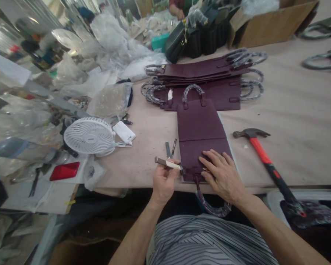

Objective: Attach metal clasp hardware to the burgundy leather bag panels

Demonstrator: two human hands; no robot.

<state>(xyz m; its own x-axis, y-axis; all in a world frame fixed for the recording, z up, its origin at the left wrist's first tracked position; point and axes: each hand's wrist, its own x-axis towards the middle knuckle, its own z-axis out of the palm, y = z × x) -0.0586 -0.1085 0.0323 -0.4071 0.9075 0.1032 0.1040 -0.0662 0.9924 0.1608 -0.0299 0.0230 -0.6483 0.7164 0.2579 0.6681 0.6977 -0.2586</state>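
Observation:
A burgundy leather bag panel (201,127) lies lengthwise in front of me, its near plastic-wrapped handle (213,209) hanging over the table edge. My left hand (164,180) is closed round a metal punch-like tool (168,163) with a pale wrapping. The tool lies tilted nearly flat, its right end at the panel's left edge, by the strap near the bottom. My right hand (222,176) rests with fingers spread on the panel's lower right. Something small and shiny shows by its fingertips, too small to make out. Two slim metal tools (168,149) lie just beyond my left hand.
A claw hammer (260,151) with a red and black handle lies right of the panel. More burgundy panels (204,73) are stacked behind. At left are a white fan (89,135), a red phone-like object (64,171) and plastic bags. Another person's hand (179,14) shows at the back.

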